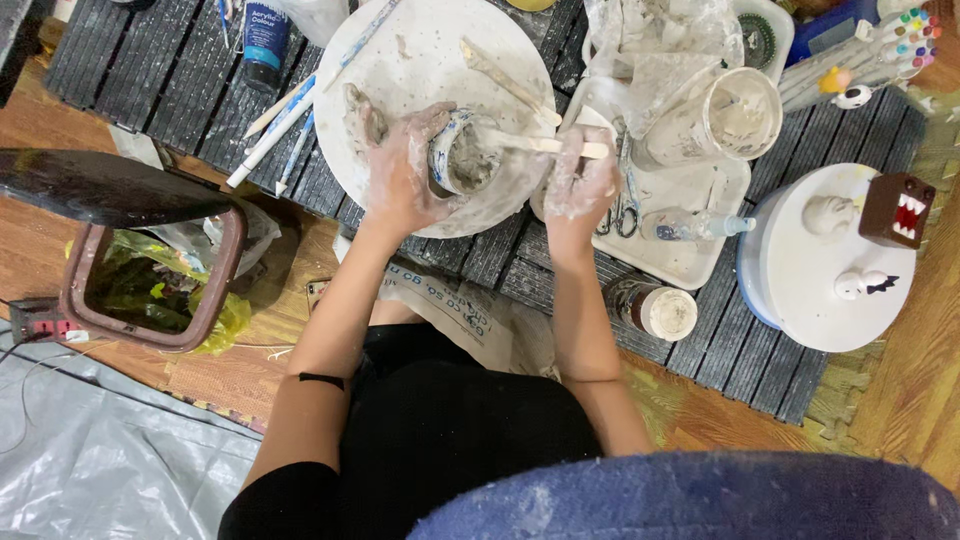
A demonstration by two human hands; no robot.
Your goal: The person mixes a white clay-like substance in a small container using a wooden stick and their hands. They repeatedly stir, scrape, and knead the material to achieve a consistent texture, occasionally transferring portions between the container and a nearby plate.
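Dark slatted matting [150, 80] over a wooden floor serves as the work surface, seen from above the seated person's lap. At centre lies a round white board [420, 60], smeared with clay, and on it a small grey clay cup [465, 155], lying toward the board's near edge. The left hand [400, 165], coated in pale clay, is curled around the cup's left side, fingers wrapped on its wall. The right hand [580, 185], equally smeared, is closed on a flat wooden stick [545, 145] whose tip reaches into the cup's mouth.

Around the board — paintbrushes [285, 125] to its left, a dark paint tube [265, 40] beyond them, and another wooden tool [505, 80] lying across the board itself. A white tray [690, 270] at the right carries a clay-clouded plastic cup [735, 110], scissors [620, 215] and a small spray bottle [690, 225]. A lidded jar [655, 308] stands just in front of the tray. Further right, a round white turntable [800, 290] holds small figurines, one a brown toothy block [897, 208]. A brown bin [150, 285] lined with a green bag sits at the left.
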